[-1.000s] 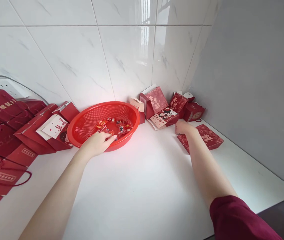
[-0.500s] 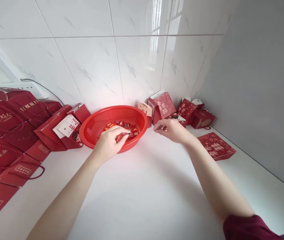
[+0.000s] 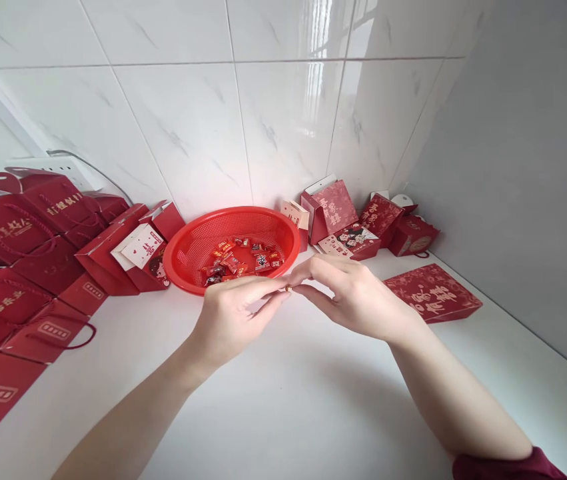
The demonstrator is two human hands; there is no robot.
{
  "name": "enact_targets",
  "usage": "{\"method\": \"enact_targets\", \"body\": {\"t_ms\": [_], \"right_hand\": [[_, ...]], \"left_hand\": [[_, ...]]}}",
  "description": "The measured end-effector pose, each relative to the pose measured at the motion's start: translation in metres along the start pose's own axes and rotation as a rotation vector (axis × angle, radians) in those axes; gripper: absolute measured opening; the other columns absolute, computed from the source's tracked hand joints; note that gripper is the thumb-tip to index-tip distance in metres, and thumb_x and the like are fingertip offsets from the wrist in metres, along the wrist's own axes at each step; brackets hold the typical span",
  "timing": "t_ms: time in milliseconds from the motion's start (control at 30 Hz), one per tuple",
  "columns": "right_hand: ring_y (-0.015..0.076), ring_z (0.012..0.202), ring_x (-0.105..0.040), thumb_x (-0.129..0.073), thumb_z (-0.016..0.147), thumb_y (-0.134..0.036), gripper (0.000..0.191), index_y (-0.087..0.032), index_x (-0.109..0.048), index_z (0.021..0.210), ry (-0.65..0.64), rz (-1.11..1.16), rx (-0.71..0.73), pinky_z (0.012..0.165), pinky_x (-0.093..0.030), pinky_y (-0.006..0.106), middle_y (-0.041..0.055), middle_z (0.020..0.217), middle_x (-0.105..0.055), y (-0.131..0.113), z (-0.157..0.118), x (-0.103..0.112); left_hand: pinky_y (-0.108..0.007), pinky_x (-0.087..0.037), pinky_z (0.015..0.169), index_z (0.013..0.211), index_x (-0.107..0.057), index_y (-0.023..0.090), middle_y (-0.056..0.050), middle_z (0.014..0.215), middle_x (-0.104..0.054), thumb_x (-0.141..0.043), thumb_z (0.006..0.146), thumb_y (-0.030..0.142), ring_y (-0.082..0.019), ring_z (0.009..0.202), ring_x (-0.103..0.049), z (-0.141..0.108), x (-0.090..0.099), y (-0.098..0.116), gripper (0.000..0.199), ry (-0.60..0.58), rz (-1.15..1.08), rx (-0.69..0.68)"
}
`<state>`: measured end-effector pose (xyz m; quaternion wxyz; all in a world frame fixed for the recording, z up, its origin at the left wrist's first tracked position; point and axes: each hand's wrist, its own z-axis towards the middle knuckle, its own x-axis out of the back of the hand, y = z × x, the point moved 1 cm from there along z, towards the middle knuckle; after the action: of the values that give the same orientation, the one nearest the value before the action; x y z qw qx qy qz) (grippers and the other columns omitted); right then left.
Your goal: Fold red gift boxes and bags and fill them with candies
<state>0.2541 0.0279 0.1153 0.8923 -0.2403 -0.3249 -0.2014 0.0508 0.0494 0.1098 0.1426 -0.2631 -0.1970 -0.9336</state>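
Observation:
My left hand (image 3: 236,319) and my right hand (image 3: 350,290) meet fingertip to fingertip over the white table, just in front of the red plastic basket (image 3: 183,233). Between their closed thumbs and fingers shows a tiny gold-brown piece (image 3: 289,289); it is mostly hidden, and its kind cannot be made out. Both hands appear pinched on it. Small wrapped candies (image 3: 236,263), mostly red, lie loose on the bottom of the basket. Behind my right hand rests a red box with a cartoon couple (image 3: 356,241).
Red gift bags with rope handles (image 3: 13,230) crowd the left side. Red and white boxes (image 3: 138,250) stand left of the basket. More red boxes (image 3: 330,210) lean by the tiled wall. A flat red box (image 3: 436,293) lies at right, near a grey panel (image 3: 528,200).
My left hand has come out of the basket toward me and to the right. My right hand has moved nearer, and their fingertips now meet. The view has shifted slightly.

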Motion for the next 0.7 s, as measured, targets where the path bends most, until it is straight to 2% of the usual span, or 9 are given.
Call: {"method": "enact_targets", "body": {"t_ms": [100, 233, 467, 567, 700], "right_hand": [[0.0159, 0.082, -0.065, -0.055, 0.098, -0.013, 0.006, -0.019, -0.055, 0.1, -0.003, -0.041, 0.02, 0.073, -0.049, 0.03, 0.0029, 0.094, -0.071, -0.001, 0.001, 0.0], [0.0156, 0.08, -0.064, -0.057, 0.097, -0.014, 0.005, -0.019, -0.055, 0.097, 0.003, -0.068, 0.015, 0.071, -0.048, 0.03, 0.0027, 0.092, -0.071, -0.001, 0.0, 0.0], [0.0138, 0.08, -0.065, -0.061, 0.094, -0.012, 0.007, -0.018, -0.058, 0.097, -0.03, 0.077, 0.037, 0.071, -0.049, 0.027, 0.0027, 0.092, -0.071, -0.004, -0.001, 0.003], [0.0128, 0.078, -0.064, -0.062, 0.094, -0.012, 0.007, -0.018, -0.06, 0.097, -0.047, 0.164, 0.048, 0.069, -0.049, 0.026, 0.0023, 0.09, -0.07, -0.007, 0.0, 0.006], [0.0126, 0.077, -0.064, -0.063, 0.092, -0.009, 0.009, -0.017, -0.061, 0.096, -0.015, 0.235, 0.077, 0.069, -0.05, 0.026, 0.0027, 0.088, -0.07, -0.013, 0.0, 0.006]], "left_hand": [[-0.017, -0.059, 0.066, 0.092, -0.077, 0.016, -0.001, 0.085, -0.079, -0.073, 0.081, 0.007, -0.011, 0.069, -0.073, -0.002, 0.0, 0.001, 0.015, 0.013, 0.026, -0.034], [-0.014, -0.058, 0.062, 0.089, -0.075, 0.017, 0.002, 0.081, -0.078, -0.073, 0.08, 0.007, -0.008, 0.062, -0.07, -0.003, 0.0, 0.001, 0.013, -0.002, 0.026, -0.003], [-0.012, -0.061, 0.069, 0.088, -0.069, 0.017, 0.003, 0.08, -0.075, -0.075, 0.081, 0.012, -0.008, 0.069, -0.072, -0.002, 0.006, -0.004, 0.011, -0.192, -0.19, 0.078], [-0.012, -0.061, 0.067, 0.087, -0.068, 0.017, 0.002, 0.08, -0.075, -0.077, 0.08, 0.014, -0.009, 0.07, -0.072, 0.0, 0.009, -0.005, 0.011, -0.261, -0.296, 0.107], [-0.013, -0.061, 0.063, 0.083, -0.067, 0.016, 0.001, 0.073, -0.074, -0.079, 0.076, 0.01, -0.01, 0.063, -0.071, 0.005, 0.009, -0.002, 0.014, -0.208, -0.396, 0.007]]}}
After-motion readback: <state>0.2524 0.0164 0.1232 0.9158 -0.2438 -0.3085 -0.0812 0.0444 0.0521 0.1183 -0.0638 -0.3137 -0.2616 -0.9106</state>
